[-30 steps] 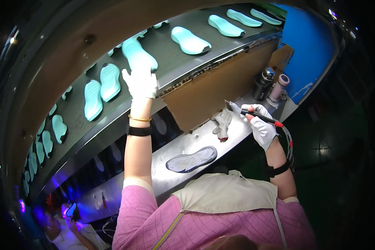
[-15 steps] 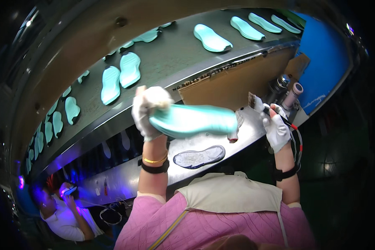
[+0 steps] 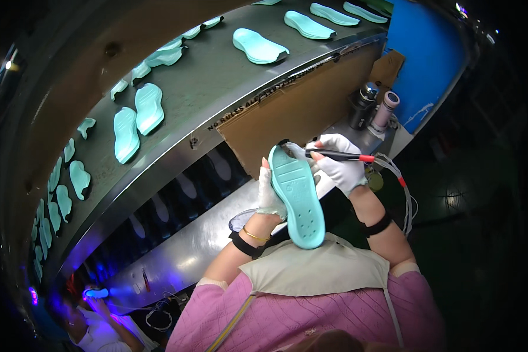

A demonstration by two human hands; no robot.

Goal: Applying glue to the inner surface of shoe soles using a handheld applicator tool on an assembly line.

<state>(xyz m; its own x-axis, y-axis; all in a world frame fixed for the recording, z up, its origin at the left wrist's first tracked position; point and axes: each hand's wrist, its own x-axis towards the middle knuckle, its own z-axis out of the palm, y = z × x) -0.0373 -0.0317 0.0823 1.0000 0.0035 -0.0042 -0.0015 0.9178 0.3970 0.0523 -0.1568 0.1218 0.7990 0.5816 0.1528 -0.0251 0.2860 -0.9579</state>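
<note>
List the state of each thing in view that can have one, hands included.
Turquoise rubber shoe sole: lifted off the bench, held tilted, tread side up.
Left hand: white-gloved, gripping the sole's edge.
Right hand: white-gloved, holding the brush.
Thin black brush with red end: bristle end at the sole's upper end.
Turquoise soles on the grey conveyor belt: lying flat, spaced apart.
Two cylindrical containers: standing upright.

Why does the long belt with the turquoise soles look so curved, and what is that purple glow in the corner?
Head view: the fisheye lens bends the conveyor belt into an arc and leaves the rim dark; the purple glow sits lower left beside another person; the turquoise sole in the left hand looks sharp.
</note>
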